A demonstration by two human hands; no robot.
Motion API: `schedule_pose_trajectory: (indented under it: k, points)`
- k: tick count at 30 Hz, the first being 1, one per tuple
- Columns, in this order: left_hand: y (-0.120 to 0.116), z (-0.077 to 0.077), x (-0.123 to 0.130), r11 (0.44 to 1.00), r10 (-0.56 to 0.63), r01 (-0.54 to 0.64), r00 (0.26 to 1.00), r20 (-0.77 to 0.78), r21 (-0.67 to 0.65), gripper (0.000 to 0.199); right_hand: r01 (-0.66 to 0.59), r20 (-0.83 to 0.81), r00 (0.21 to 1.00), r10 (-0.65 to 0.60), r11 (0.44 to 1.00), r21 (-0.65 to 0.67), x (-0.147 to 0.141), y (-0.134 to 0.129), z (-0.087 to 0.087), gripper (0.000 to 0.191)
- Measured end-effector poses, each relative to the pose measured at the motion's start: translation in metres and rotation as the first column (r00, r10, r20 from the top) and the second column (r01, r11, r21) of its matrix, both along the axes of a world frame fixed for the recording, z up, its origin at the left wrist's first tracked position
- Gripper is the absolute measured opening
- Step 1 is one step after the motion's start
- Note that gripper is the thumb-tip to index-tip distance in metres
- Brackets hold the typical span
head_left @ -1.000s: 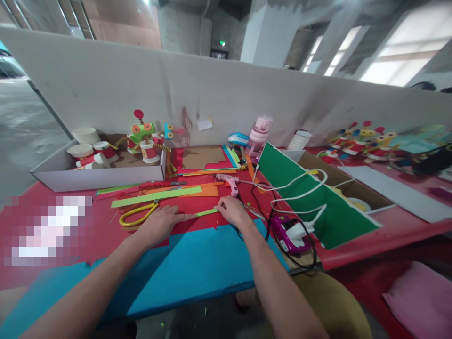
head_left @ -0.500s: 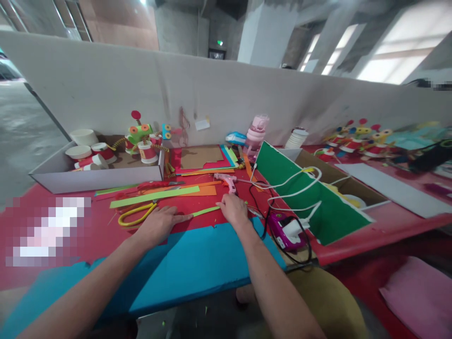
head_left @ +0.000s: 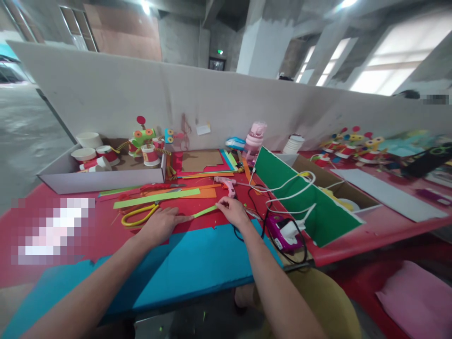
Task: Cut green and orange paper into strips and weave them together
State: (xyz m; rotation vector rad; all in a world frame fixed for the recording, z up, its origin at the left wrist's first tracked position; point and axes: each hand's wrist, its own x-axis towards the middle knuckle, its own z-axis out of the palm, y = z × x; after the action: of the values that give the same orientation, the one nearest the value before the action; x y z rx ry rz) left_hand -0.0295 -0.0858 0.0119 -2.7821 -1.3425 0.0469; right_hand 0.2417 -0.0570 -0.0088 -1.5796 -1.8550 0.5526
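Note:
A short light-green paper strip (head_left: 205,211) lies slanted between my two hands on the red tabletop. My left hand (head_left: 161,225) rests flat on the table, its index finger stretched out and pressing the strip's left end. With fingers pinched together, my right hand (head_left: 231,210) holds the strip's right end, slightly raised. Yellow-handled scissors (head_left: 139,215) lie just left of my left hand, their blades partly hidden. A pink glue gun (head_left: 226,183) lies just beyond my right hand. Behind the scissors, a longer light-green strip (head_left: 157,198) rests over orange paper (head_left: 208,193).
A blue sheet (head_left: 197,252) covers the front edge. At left, a box (head_left: 102,182) holds paper cups and a cup figure (head_left: 150,154). Right of my hands stand a purple power strip (head_left: 284,234) with cables and a green-sided box (head_left: 300,200). A pink bottle (head_left: 254,139) is behind.
My right hand has lifted its end of the strip slightly, with the fingers now more curled in a pinch. My left hand stays on the other end. The camera view has shifted a little.

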Motion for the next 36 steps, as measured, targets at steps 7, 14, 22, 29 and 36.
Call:
schedule_pose_trajectory:
  k: [7,14,22,29,36]
  points:
    - [-0.001,0.003,0.001,1.0,-0.004,0.004,1.0,0.005,-0.004,0.057,-0.057,0.045,0.997,0.063,0.992,-0.112,-0.002,-0.001,0.012,0.015]
    - [-0.002,0.002,0.0,1.0,0.002,-0.002,1.0,-0.012,0.005,0.063,0.008,0.402,0.916,0.014,0.999,-0.054,-0.013,-0.006,0.017,0.015]
    - [-0.006,0.013,0.006,1.0,-0.009,0.007,0.997,-0.079,-0.028,0.077,0.023,0.523,0.852,0.014,0.998,-0.065,-0.019,-0.013,0.024,0.014]
    - [-0.007,0.013,0.009,1.0,-0.005,0.002,0.997,-0.079,-0.03,0.071,0.095,0.516,0.856,-0.032,0.991,-0.096,-0.018,-0.011,0.027,0.012]
    - [-0.005,0.005,0.005,1.0,-0.015,0.014,1.0,-0.024,-0.005,0.064,-0.215,0.474,0.876,0.083,0.949,0.231,-0.033,-0.047,0.022,0.034]
